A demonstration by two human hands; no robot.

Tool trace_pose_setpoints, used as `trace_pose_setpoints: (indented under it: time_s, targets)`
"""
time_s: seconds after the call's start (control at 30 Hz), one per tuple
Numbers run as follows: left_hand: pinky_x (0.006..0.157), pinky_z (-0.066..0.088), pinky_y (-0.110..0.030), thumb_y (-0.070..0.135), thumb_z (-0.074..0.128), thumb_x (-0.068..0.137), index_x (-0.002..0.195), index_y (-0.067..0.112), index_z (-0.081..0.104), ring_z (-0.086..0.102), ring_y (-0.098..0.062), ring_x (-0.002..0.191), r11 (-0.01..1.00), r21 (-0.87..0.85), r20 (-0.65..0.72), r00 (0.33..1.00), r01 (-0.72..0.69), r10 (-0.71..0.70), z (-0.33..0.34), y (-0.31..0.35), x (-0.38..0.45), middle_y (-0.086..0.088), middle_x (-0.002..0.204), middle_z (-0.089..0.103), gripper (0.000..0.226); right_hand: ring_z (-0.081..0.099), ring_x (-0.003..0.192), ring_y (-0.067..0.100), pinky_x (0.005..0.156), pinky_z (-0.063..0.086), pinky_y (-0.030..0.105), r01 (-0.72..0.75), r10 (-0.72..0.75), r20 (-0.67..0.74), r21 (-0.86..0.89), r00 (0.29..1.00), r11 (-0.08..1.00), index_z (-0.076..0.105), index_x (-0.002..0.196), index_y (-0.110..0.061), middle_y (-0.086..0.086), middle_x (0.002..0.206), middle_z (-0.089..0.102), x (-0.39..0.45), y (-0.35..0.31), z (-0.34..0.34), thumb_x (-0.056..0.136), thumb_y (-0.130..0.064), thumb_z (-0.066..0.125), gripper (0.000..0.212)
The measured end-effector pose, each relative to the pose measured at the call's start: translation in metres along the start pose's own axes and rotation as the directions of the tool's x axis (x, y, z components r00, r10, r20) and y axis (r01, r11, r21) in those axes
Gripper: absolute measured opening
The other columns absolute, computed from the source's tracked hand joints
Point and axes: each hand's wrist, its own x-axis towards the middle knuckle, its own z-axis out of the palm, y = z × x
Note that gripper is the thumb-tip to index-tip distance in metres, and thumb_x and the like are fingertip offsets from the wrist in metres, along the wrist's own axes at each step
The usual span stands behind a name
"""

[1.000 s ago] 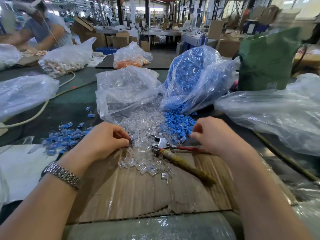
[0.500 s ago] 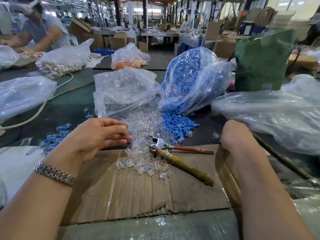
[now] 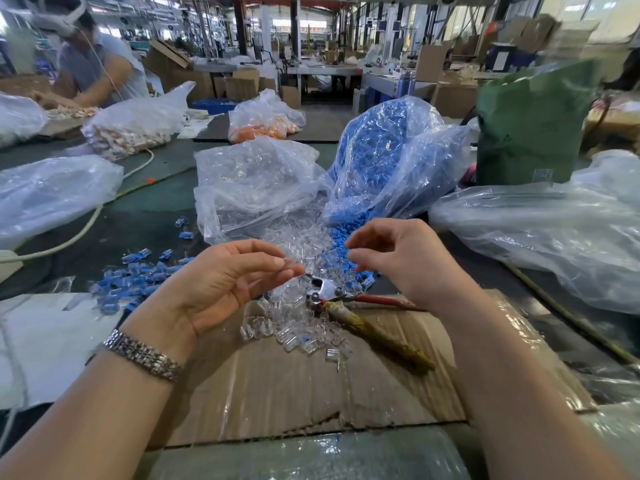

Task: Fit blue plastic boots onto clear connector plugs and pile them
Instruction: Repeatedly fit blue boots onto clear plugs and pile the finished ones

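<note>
Loose plugs (image 3: pixel 294 327) lie on cardboard (image 3: pixel 311 393), left of pliers (image 3: pixel 363 317).

One view only, from a head-worn wide-angle camera. It looks forward and down over a work table (image 3: pixel 145 216). Both forearms enter from the bottom edge, left hand (image 3: pixel 221 282) and right hand (image 3: pixel 405 261) close under the lens, near frame centre. A cardboard sheet (image 3: pixel 294 393) fills the near foreground. Clear bags (image 3: pixel 252 181) and a blue-filled bag (image 3: pixel 388 150) sit mid-frame, just beyond the hands. The upper part reaches far across a factory hall, with another seated worker (image 3: pixel 100 67) at top left. Straight lines bend toward the edges. No second view to compare overlap.
</note>
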Motion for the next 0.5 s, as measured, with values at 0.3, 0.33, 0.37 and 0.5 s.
trace_pose_setpoints:
  time_s: [0.3, 0.33, 0.37, 0.5]
  targets:
    - [0.071, 0.060, -0.024, -0.007, 0.078, 0.072, 0.096, 0.009, 0.080, 0.076, -0.028, 0.094, 0.996, -0.006, 0.090, 0.992, -0.088, 0.088, 0.010, -0.006, -0.002, -0.018, 0.102, 0.075, 0.029, 0.071, 0.080, 0.017, 0.082, 0.059, 0.034, 0.210, -0.210, -0.024, 0.207, 0.977, 0.956, 0.073, 0.089, -0.020, 0.001, 0.083, 0.075, -0.007, -0.017, 0.022, 0.089, -0.008, 0.076, 0.012]
    - [0.074, 0.060, -0.025, -0.007, 0.080, 0.070, 0.097, 0.008, 0.079, 0.076, -0.029, 0.095, 0.995, -0.005, 0.106, 0.990, -0.097, 0.097, 0.011, -0.006, -0.002, -0.018, 0.101, 0.075, 0.031, 0.071, 0.080, 0.018, 0.084, 0.059, 0.036, 0.223, -0.223, -0.022, 0.182, 0.975, 0.958, 0.073, 0.089, -0.021, 0.000, 0.083, 0.075, -0.007, -0.017, 0.024, 0.089, -0.009, 0.076, 0.012]
    - [0.075, 0.060, -0.026, -0.006, 0.081, 0.067, 0.097, 0.008, 0.079, 0.076, -0.028, 0.094, 0.994, 0.004, 0.117, 0.987, -0.109, 0.107, 0.012, -0.006, -0.003, -0.018, 0.100, 0.075, 0.033, 0.071, 0.081, 0.016, 0.085, 0.059, 0.036, 0.236, -0.237, -0.014, 0.156, 0.971, 0.959, 0.073, 0.089, -0.021, -0.002, 0.083, 0.075, -0.008, -0.017, 0.025, 0.090, -0.009, 0.075, 0.012]
    - [0.077, 0.059, -0.025, -0.008, 0.077, 0.066, 0.094, 0.009, 0.079, 0.075, -0.023, 0.090, 0.986, 0.074, 0.122, 0.982, -0.152, 0.142, 0.018, -0.007, -0.005, -0.017, 0.097, 0.075, 0.032, 0.070, 0.084, 0.010, 0.084, 0.057, 0.028, 0.290, -0.292, 0.013, 0.056, 0.956, 0.955, 0.074, 0.090, -0.022, -0.006, 0.084, 0.074, -0.010, -0.018, 0.027, 0.089, -0.007, 0.074, 0.015]
